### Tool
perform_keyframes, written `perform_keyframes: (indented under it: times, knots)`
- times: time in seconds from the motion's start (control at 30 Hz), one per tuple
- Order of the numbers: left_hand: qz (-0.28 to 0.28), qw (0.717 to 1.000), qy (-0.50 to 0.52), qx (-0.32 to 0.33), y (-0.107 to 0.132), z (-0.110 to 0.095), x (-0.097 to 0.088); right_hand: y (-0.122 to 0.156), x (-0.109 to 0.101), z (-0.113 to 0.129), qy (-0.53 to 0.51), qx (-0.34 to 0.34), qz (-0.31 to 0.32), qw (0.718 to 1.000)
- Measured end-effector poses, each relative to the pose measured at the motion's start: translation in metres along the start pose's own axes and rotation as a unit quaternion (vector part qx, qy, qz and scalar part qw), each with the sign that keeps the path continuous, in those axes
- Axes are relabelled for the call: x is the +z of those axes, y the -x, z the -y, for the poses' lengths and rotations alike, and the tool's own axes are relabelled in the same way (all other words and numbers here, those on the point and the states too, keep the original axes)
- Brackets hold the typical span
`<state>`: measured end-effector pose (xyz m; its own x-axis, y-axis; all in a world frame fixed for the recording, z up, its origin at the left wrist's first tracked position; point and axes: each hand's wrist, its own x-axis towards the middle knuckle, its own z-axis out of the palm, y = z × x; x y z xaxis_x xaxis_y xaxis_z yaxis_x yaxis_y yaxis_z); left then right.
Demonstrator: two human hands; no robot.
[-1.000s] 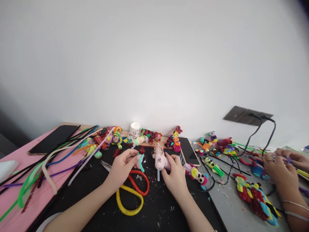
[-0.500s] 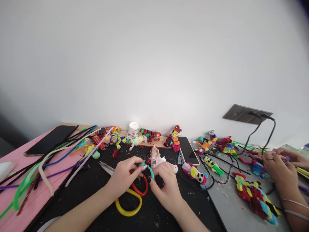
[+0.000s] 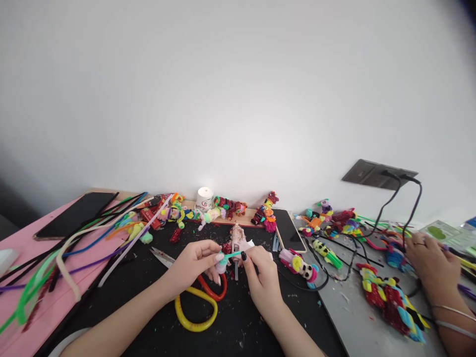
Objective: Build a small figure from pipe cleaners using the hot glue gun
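My left hand [image 3: 195, 265] pinches a small pipe-cleaner piece [image 3: 224, 258] with a red tuft, a pale part and a teal strand. My right hand [image 3: 260, 275] pinches the free end of that teal strand and holds it stretched sideways between the two hands. Both hands hover over a black mat [image 3: 156, 292]. A pink glue gun [image 3: 238, 243] lies on the mat just behind the hands. Scissors with red and yellow handles [image 3: 197, 310] lie under my left hand.
Long loose pipe cleaners [image 3: 74, 248] sprawl over a pink surface at the left beside a phone [image 3: 74, 214]. Finished pipe-cleaner figures [image 3: 223, 208] and a small white cup [image 3: 204, 198] line the wall. A second phone [image 3: 288, 229] lies right of the mat. Another person's hand [image 3: 431, 265] works at the far right near cables.
My right hand let go of the glue gun, which now lies on the mat, and moved left to pinch the teal strand. The strand went from hanging curved to stretched straight.
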<state>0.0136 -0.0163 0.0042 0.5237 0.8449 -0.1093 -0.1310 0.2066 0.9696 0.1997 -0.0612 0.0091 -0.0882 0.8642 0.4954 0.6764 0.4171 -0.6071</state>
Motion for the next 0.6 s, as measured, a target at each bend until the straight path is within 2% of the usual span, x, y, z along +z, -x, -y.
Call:
perform_keyframes:
  times: [0.27,0.6]
  knots:
    - [0.042,0.995,0.075,-0.056,0.0054,-0.0078,0.0065,-0.001,-0.0012,0.0025,-0.01,0.001,0.005,1.0]
    - [0.076,0.989,0.101,-0.08,0.0067,-0.0053,0.0055,-0.0005,0.0014,0.001,-0.03,-0.008,0.008,0.999]
